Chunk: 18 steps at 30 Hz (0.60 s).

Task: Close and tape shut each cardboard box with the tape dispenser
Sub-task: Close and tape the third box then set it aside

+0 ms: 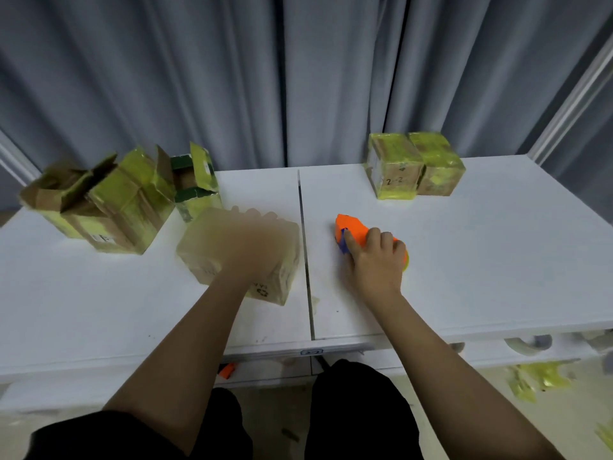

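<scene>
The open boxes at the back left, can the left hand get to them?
Probably yes. The left hand lies blurred on the near box, and the open boxes stand just behind it to the left, with only bare white table between, so nothing seems to block it.

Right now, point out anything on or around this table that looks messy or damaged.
The open boxes at far left lean together with ragged, torn flaps. Crumpled yellow tape scraps litter the floor at right. An orange piece lies under the table edge.

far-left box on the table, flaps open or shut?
Open. The far-left box has its brown flaps standing up and apart, with the dark inside showing between them.
</scene>
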Tool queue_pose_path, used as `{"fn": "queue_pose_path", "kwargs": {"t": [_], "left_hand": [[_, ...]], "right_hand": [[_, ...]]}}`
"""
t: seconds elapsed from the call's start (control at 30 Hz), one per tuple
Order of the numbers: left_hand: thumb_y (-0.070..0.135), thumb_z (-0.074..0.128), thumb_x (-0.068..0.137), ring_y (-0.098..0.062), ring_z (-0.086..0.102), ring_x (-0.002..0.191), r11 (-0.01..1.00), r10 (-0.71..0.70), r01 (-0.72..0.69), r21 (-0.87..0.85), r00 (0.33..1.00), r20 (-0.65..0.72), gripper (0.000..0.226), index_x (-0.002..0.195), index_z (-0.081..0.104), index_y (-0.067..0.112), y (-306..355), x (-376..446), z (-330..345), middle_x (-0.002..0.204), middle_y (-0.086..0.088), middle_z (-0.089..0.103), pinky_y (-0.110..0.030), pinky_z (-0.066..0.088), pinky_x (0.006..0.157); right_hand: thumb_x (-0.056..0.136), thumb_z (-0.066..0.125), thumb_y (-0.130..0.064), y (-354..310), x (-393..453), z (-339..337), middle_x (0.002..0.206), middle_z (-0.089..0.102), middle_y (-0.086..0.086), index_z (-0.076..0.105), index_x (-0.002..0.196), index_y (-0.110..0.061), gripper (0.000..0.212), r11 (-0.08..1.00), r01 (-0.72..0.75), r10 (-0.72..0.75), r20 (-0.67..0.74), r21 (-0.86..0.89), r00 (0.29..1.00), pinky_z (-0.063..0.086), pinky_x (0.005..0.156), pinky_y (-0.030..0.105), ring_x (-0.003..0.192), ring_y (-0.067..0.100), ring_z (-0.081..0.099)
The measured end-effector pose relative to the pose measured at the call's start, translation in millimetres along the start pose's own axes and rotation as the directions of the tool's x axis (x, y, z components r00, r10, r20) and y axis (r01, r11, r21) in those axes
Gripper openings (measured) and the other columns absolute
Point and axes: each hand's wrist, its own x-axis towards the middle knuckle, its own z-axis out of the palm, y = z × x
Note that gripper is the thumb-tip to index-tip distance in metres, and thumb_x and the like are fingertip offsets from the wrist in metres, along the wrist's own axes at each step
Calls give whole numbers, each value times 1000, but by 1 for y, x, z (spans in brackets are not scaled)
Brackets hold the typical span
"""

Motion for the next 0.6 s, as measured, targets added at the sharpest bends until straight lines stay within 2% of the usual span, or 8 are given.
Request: {"fn": "queue_pose_path", "kwargs": {"t": [0.07, 0.1, 0.13, 0.2, 0.23, 0.3, 0.43, 0.6], "left_hand": [[51, 15, 98, -25, 6, 146, 1000, -13, 13, -8, 1000, 9, 42, 132, 38, 43, 0, 1, 0, 148, 8, 31, -65, -5, 110], [51, 15, 98, -24, 6, 146, 1000, -16, 16, -8, 1000, 14, 42, 132, 38, 43, 0, 1, 0, 148, 8, 31, -65, -5, 110], [51, 14, 98, -24, 5, 146, 1000, -14, 14, -4, 1000, 19, 42, 132, 37, 44, 0, 2, 0, 149, 8, 30, -65, -5, 109], [51, 14, 98, -24, 4, 146, 1000, -15, 15, 4, 999, 30, 42, 133, 36, 44, 1, 2, 0, 150, 8, 29, -65, -6, 109], [51, 14, 98, -24, 4, 146, 1000, -21, 21, 2, 999, 36, 42, 133, 36, 44, 1, 2, 0, 150, 9, 28, -65, -6, 109], [51, 15, 98, -23, 3, 146, 1000, -28, 28, -4, 999, 41, 41, 133, 36, 45, 0, 1, -1, 150, 9, 28, -65, -6, 109], [51, 16, 98, -23, 3, 146, 999, -48, 48, -6, 997, 52, 41, 132, 37, 45, 3, 0, -5, 150, 10, 27, -64, -6, 110], [54, 10, 97, -26, -2, 146, 992, -110, 118, -36, 979, 172, 48, 141, 28, 44, 11, -4, -16, 155, 3, 18, -61, -7, 111]], "right_hand": [[84, 51, -23, -20, 7, -22, 105, 60, 13, 63, 123, -20, 41, 936, -105, 89, 62, 335, 994, 44, 76, 40, 91, 33, 55], [92, 46, -25, -31, 12, -34, 115, 59, 9, 56, 132, -20, 41, 771, -261, 152, 231, 580, 961, 44, 85, 38, 102, 28, 54], [98, 45, -29, -42, 18, -45, 122, 57, 4, 45, 139, -22, 42, 480, -515, 175, 497, 710, 850, 40, 95, 33, 109, 20, 53], [98, 48, -37, -60, 25, -59, 126, 57, 2, 29, 146, -25, 53, -91, -852, 15, 856, 515, 516, 42, 99, 28, 109, 13, 56], [96, 52, -37, -65, 26, -61, 122, 60, 6, 30, 145, -23, 55, -245, -874, -45, 896, 419, 442, 48, 94, 30, 105, 15, 60], [93, 61, -26, -68, 25, -60, 102, 64, 6, 41, 136, -17, 48, -415, -835, -14, 915, 361, 402, 53, 83, 27, 87, 12, 64], [86, 69, -8, -64, 16, -56, 70, 63, 2, 47, 123, -18, 44, -503, -735, 167, 885, 455, 435, 53, 78, 29, 65, 12, 60], [81, 72, -3, -50, 31, -54, 60, 62, -6, 54, 117, -13, 41, -230, -664, 377, 694, 711, 613, 53, 80, 31, 62, 10, 62]]}}
